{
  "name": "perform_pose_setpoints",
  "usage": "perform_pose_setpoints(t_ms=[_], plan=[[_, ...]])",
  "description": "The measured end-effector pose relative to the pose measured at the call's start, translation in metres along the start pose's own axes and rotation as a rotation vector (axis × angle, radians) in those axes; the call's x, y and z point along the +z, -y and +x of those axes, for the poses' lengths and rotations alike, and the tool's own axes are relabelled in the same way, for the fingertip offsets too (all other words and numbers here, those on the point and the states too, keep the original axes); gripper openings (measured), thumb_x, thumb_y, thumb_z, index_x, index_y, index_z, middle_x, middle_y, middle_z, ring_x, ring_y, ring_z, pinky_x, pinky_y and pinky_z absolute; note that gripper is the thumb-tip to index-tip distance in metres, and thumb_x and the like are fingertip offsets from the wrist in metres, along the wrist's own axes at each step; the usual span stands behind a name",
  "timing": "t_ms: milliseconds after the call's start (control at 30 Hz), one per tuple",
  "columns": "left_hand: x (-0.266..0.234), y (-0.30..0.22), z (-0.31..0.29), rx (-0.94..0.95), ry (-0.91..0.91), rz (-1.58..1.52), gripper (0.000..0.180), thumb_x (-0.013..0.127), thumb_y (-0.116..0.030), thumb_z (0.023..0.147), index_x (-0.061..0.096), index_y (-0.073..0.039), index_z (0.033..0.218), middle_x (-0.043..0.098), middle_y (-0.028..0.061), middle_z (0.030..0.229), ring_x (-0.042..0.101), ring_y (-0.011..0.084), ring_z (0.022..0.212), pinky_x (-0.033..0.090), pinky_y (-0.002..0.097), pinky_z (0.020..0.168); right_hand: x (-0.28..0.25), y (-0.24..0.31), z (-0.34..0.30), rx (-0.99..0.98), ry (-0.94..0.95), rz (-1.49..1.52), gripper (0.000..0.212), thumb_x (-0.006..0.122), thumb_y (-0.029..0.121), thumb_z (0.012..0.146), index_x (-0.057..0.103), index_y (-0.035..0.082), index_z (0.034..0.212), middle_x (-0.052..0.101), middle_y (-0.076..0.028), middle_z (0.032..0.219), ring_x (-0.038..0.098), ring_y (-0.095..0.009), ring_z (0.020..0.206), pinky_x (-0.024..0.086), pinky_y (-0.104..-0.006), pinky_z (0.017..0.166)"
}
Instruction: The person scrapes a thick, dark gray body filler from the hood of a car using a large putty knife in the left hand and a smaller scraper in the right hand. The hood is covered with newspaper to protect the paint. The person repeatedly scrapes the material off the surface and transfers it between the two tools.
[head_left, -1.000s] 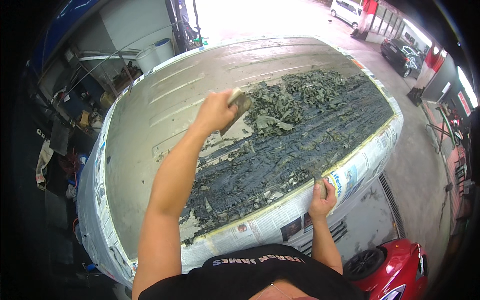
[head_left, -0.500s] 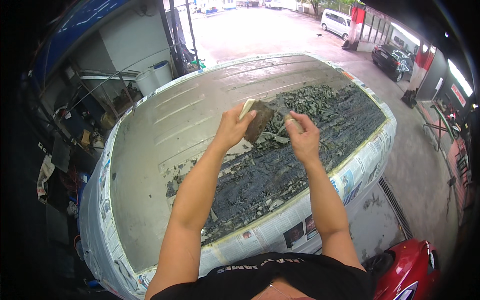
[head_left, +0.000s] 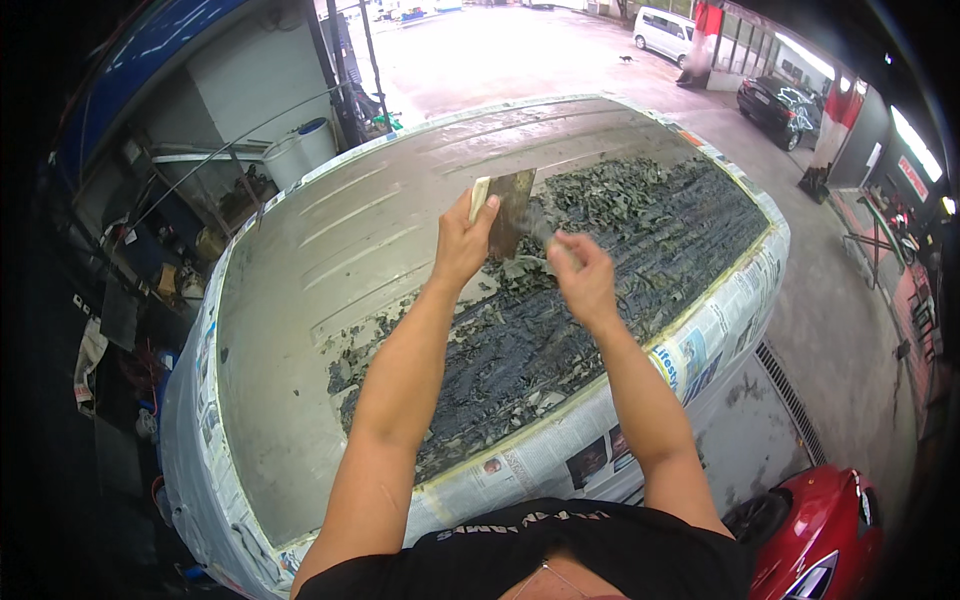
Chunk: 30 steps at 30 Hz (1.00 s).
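Over the middle of a vehicle roof, my left hand is closed round the pale edge of a wide, dirty flat scraper blade. My right hand grips the light handle of a putty knife; its blade is smeared by motion and lies close to the flat blade. Below and to the right, dark wrinkled, peeling paint covers part of the roof, with loose flakes heaped beyond my right hand. To the left the roof is bare, dull grey-beige with raised ribs.
Taped newspaper borders the roof. A red car stands at lower right, above it a floor drain grate. Farther off are a black car and a white van. White drums and clutter line the left side.
Both hands have shifted slightly left and up in the picture. The flat blade is turned more upright, and the putty knife has moved along with it, now blurred.
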<state>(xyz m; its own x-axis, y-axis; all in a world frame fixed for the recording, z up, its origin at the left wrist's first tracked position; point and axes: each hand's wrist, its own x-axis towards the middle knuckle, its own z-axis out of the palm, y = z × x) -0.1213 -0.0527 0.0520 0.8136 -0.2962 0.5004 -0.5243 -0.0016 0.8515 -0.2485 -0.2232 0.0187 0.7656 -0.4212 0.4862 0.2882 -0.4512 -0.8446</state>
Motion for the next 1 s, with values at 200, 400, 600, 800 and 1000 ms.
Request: perform_pose_setpoints(t_ms=[200, 400, 600, 800, 1000], plan=[[-0.009, 0.007, 0.003, 0.026, -0.089, 0.114, 0.036, 0.061, -0.031, 0.104, 0.065, 0.0, 0.121, 0.066, 0.0019, 0.094, 0.054, 0.01, 0.09, 0.046, 0.0288, 0.081, -0.009, 0.011, -0.008, 0.059, -0.056, -0.126, 0.034, 0.07, 0.027, 0.092, 0.071, 0.0, 0.112, 0.074, -0.022, 0.095, 0.073, -0.026, 0.085, 0.054, -0.0362, 0.078], [0.004, -0.015, 0.002, 0.084, -0.185, 0.027, 0.036, 0.061, -0.031, 0.103, 0.065, 0.001, 0.117, 0.066, 0.0045, 0.088, 0.056, 0.0128, 0.084, 0.047, 0.031, 0.078, 0.005, 0.035, 0.002, -0.051, -0.004, -0.047, 0.031, 0.067, 0.024, 0.094, 0.07, 0.0, 0.112, 0.073, -0.023, 0.098, 0.074, -0.031, 0.092, 0.054, -0.0364, 0.081], [-0.034, -0.001, 0.008, 0.099, -0.379, 0.193, 0.032, 0.062, -0.03, 0.101, 0.067, 0.001, 0.108, 0.063, 0.0108, 0.076, 0.056, 0.0156, 0.069, 0.047, 0.0359, 0.064, -0.011, -0.007, -0.016, -0.028, 0.005, -0.283, 0.032, 0.068, 0.023, 0.091, 0.07, 0.0, 0.113, 0.073, -0.024, 0.1, 0.073, -0.038, 0.096, 0.056, -0.0416, 0.085], [-0.034, -0.002, -0.012, -0.021, -0.074, 0.172, 0.031, 0.065, -0.026, 0.1, 0.067, 0.003, 0.111, 0.07, 0.0034, 0.088, 0.057, 0.011, 0.081, 0.049, 0.0324, 0.071, -0.027, 0.02, 0.024, -0.127, -0.015, -0.461, 0.04, 0.072, 0.018, 0.084, 0.068, -0.003, 0.117, 0.07, -0.025, 0.11, 0.069, -0.041, 0.102, 0.053, -0.0428, 0.091], [0.03, -0.015, -0.018, 0.191, -0.101, 0.333, 0.024, 0.064, -0.022, 0.099, 0.066, 0.001, 0.105, 0.069, 0.022, 0.075, 0.069, 0.0341, 0.066, 0.049, 0.0422, 0.06, -0.006, 0.025, 0.017, -0.147, -0.044, -0.395, 0.035, 0.07, 0.013, 0.084, 0.068, -0.005, 0.114, 0.069, -0.026, 0.106, 0.068, -0.041, 0.099, 0.053, -0.0439, 0.09]])
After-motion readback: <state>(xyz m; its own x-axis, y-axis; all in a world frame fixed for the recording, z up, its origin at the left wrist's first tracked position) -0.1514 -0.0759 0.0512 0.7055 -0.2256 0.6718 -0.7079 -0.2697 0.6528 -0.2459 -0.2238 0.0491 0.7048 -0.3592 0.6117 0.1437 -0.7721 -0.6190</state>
